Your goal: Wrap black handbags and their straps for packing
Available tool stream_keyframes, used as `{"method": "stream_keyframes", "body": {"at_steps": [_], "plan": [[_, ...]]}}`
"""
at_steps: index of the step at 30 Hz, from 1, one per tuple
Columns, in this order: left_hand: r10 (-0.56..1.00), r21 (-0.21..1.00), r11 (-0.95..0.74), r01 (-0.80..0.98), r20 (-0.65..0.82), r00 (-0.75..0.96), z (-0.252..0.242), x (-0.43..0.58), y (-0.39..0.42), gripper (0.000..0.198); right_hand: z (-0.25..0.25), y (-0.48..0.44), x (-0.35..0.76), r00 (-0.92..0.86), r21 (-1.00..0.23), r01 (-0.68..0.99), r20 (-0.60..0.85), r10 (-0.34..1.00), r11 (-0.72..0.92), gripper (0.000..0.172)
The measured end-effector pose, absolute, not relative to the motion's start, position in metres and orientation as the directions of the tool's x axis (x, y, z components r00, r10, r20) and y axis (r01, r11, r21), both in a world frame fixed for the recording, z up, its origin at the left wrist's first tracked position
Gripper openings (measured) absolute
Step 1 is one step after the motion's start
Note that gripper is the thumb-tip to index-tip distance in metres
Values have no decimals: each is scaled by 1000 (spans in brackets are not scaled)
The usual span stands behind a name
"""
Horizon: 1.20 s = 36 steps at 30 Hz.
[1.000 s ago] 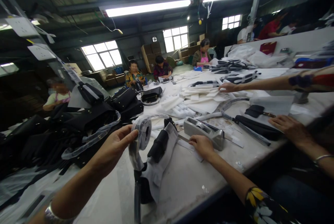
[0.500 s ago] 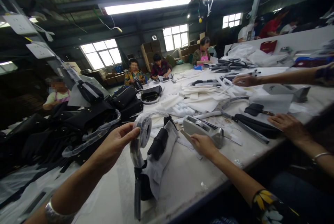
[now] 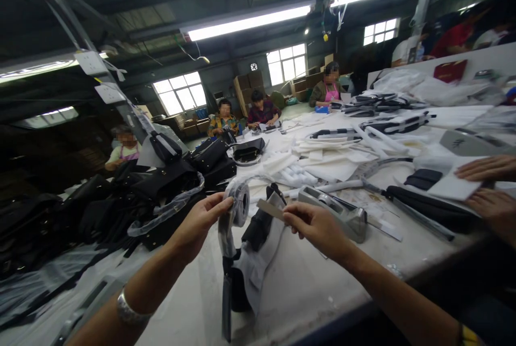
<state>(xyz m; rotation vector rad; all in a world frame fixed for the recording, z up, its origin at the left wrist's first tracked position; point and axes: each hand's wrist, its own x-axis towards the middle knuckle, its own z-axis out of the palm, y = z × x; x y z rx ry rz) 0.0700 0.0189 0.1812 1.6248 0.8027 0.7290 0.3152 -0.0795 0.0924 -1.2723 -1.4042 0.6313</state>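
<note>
My left hand [image 3: 201,225] is closed, thumb and fingers pinching the clear-plastic-wrapped bag strap [image 3: 228,228], which curls into a loop at its top. The strap belongs to a small black bag [image 3: 236,287] standing on the table, with white tissue paper [image 3: 258,273] along its side. A short strip of tape [image 3: 271,209] sticks out from my right hand [image 3: 316,228], pinched between its thumb and fingers just right of the loop. Behind that hand a grey tape dispenser [image 3: 357,225] stands on the table.
Black bags [image 3: 169,179] are heaped at the left. White foam sheets and tubes [image 3: 322,158] cover the table's middle. At the right, a co-worker's hands [image 3: 489,190] hold a white sheet [image 3: 455,182] beside a black pouch [image 3: 427,203]. Several people sit across the table.
My right hand has lifted the tape strip from beside the dispenser and brought it left, nearer the strap loop. My left hand keeps its pinch. The view has shifted; the co-worker's hands have come together.
</note>
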Motion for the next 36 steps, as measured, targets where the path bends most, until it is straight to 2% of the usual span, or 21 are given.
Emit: {"method": "stream_keyframes", "body": {"at_steps": [5,7,10,13,15,17,19,23,26,28,32,33,36], "plan": [[815,966,-209,156,84,573,186,74,9,37,117,-62,295,98,-852,426,378,921,305,24],[799,958,-236,161,97,594,188,78,2,37,119,-47,287,86,-871,362,385,919,331,27],[771,951,-260,167,100,629,190,81,-5,38,123,-33,275,15,-939,58,342,940,340,33],[763,944,-279,179,105,638,192,80,-5,38,132,-35,269,-94,-950,-276,180,979,148,36],[761,935,-293,201,101,641,192,78,-4,37,138,-42,270,-176,-909,-417,104,979,21,34],[755,921,-315,228,97,648,194,77,-3,37,143,-50,273,-218,-872,-488,84,972,-35,29],[753,891,-376,254,134,644,195,77,-3,36,147,-55,273,-191,-877,-479,63,980,-37,30],[750,812,-515,275,272,603,194,82,-4,32,150,-54,267,-53,-945,-323,77,996,56,41],[757,823,-509,251,289,586,189,86,-6,32,149,-51,260,17,-948,-295,121,992,121,40],[803,880,-427,209,262,536,184,88,-7,40,147,-50,256,43,-935,-330,124,991,131,40],[900,982,-174,69,130,416,178,92,-5,102,146,-52,253,74,-913,-384,117,990,136,39],[910,991,-120,54,88,406,177,92,-5,111,146,-52,253,75,-913,-385,115,990,136,39],[921,998,-50,35,33,388,177,93,-6,113,147,-53,258,22,-923,-363,129,991,128,40]]}}
